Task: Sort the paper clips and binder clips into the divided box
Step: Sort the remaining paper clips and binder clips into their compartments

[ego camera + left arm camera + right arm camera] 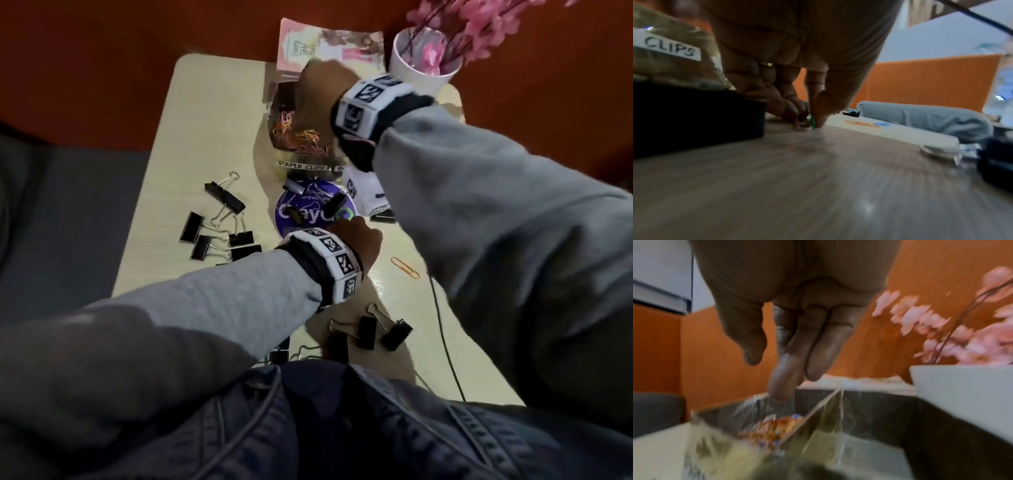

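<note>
The divided box [301,161] stands at the table's far middle, labelled "PAPER CLIPS" on its left compartment, where coloured paper clips [774,428] lie in a heap. My right hand [768,374] hovers over that compartment, fingers straight and hanging down, holding nothing. My left hand [810,123] is down on the table in front of the box and pinches a green paper clip [812,121] between thumb and fingertips. An orange paper clip [406,268] lies loose to the right of my left hand [366,240]. Black binder clips lie in a cluster at the left [219,222] and near the front edge [370,332].
A purple round sticker [308,209] with small clips on it lies just in front of the box. At the back right stands a white pot [421,65] of pink flowers, with a pink booklet [329,44] behind the box. A thin cable [445,335] crosses the table's right side.
</note>
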Available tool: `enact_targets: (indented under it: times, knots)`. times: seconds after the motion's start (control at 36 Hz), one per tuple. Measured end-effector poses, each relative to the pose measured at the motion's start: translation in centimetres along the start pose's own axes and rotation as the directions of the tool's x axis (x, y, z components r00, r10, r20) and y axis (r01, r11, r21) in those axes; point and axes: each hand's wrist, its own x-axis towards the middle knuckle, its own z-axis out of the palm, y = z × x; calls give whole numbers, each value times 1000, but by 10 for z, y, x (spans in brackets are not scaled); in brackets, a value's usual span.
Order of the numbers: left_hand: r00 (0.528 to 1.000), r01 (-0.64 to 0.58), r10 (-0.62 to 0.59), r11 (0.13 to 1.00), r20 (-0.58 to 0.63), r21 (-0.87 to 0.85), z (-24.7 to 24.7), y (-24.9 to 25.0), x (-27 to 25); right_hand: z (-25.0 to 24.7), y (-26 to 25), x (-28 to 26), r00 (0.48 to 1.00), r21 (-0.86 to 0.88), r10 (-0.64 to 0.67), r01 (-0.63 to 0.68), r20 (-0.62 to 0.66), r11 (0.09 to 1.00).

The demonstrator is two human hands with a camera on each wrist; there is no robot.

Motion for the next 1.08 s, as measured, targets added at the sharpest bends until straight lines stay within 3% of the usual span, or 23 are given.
enact_targets:
  times: [0.08,0.19,0.28,0.33,0.44,0.56,0.67,0.72,0.83,0.92,1.08]
  knots:
    - [996,-1,-4,998,-88,-61,8,-3,5,-19,22,-25,993,22,84,-83,-87,996]
    - [993,-35,21,992,-114,-123,5,-6,6,-29,71,-98,976,-69,204,-200,70,977]
    - [995,-53,41,990,-95,-130,1,-6,1,-2,108,-151,901,-193,345,-301,264,934]
    - [995,-60,48,987,-87,-147,-3,-5,0,24,125,-184,854,-274,410,-331,319,903]
    - [994,-32,6,969,-105,-244,-17,-12,-1,62,139,-221,856,-276,456,-389,245,879]
    - [972,-7,-80,932,-223,-362,-39,-44,3,78,134,-219,874,-255,461,-416,154,873]
    - [875,35,-243,895,-419,-445,-68,-87,8,79,132,-205,868,-218,475,-440,143,871]
    - [848,87,-294,897,-440,-433,-75,-108,15,78,131,-200,871,-205,477,-449,120,870]
    - [876,208,-340,906,-342,-368,-77,-123,29,81,123,-190,878,-156,462,-443,122,883]
    - [922,192,-254,955,-293,-224,-75,-123,37,85,112,-185,900,-179,414,-389,135,904]
    - [872,168,-279,943,-402,-289,-70,-126,20,89,98,-180,954,-349,269,-210,131,913]
